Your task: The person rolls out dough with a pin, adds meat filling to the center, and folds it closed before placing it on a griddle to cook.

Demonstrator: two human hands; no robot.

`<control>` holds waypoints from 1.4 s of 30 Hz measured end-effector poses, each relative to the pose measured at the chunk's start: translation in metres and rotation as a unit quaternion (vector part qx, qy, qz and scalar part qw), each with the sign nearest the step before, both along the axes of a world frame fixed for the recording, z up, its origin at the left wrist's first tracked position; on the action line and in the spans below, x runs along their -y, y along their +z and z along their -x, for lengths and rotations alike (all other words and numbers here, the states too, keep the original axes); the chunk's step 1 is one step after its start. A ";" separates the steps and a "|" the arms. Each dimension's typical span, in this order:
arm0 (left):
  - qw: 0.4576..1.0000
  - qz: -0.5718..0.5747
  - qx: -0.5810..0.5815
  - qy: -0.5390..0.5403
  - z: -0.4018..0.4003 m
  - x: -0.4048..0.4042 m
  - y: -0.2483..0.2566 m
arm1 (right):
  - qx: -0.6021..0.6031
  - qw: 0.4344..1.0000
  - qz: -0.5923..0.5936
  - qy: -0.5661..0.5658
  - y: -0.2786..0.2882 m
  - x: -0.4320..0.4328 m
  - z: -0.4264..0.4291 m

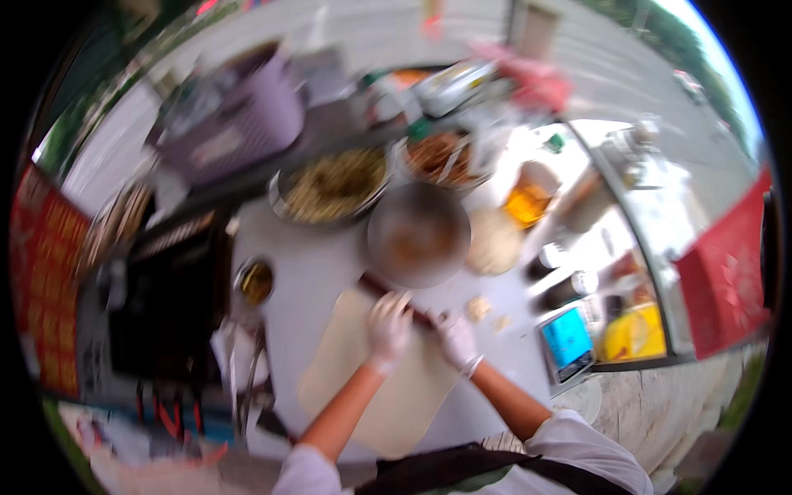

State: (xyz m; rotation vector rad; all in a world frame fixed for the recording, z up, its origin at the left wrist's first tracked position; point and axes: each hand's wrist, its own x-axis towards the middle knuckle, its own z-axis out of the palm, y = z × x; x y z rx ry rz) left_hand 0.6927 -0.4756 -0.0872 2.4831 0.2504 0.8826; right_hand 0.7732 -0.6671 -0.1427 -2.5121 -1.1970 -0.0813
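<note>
A dark brown rolling pin (378,286) lies aslant across the far part of a wide, thin sheet of dough (377,408). My left hand (388,328), in a clear disposable glove, rests over the pin's middle with its fingers curled on it. At the pin's nearer right end, my right hand (459,339), gloved the same way, holds it too. Under the dough is a pale worktop (288,340). Beyond the pin stands a round bowl (421,238) whose brownish contents are blurred. A ball of dough (495,241) sits beside it, and small dough scraps (478,308) lie to the right.
Behind are a bowl of shredded greenish food (337,185) and one of reddish-brown filling (439,158). A small metal cup (255,281) and black griddle (170,303) are left. Right are an orange-liquid container (528,201), dark jars (566,291) and a blue-screened device (567,343).
</note>
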 end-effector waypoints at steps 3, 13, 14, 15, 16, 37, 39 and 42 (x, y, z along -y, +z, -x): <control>0.998 0.007 -0.039 0.038 0.084 -0.026 -0.031 | -0.031 0.999 -0.003 0.010 0.005 -0.023 0.010; 0.982 0.033 -0.121 -0.142 0.099 -0.073 -0.052 | -0.136 0.988 -0.021 -0.073 0.051 0.013 0.055; 0.979 0.038 -0.136 -0.147 0.106 -0.075 -0.051 | -0.175 0.981 -0.027 -0.076 0.050 0.022 0.064; 0.976 0.044 -0.153 -0.148 0.115 -0.077 -0.051 | -0.170 0.981 -0.038 -0.087 0.049 0.034 0.073; 0.973 0.052 -0.171 -0.144 0.128 -0.080 -0.052 | -0.167 0.980 -0.047 -0.093 0.046 0.047 0.082; 0.906 0.230 -0.349 0.066 0.278 -0.029 0.025 | -0.255 0.945 -0.192 -0.072 0.059 0.076 0.081; 0.963 0.177 -0.196 0.046 0.286 -0.041 -0.018 | -0.306 0.909 -0.282 -0.021 0.049 0.050 0.046; 0.961 0.161 -0.211 0.075 0.277 0.000 -0.014 | -0.288 0.917 -0.277 0.010 0.046 0.067 0.028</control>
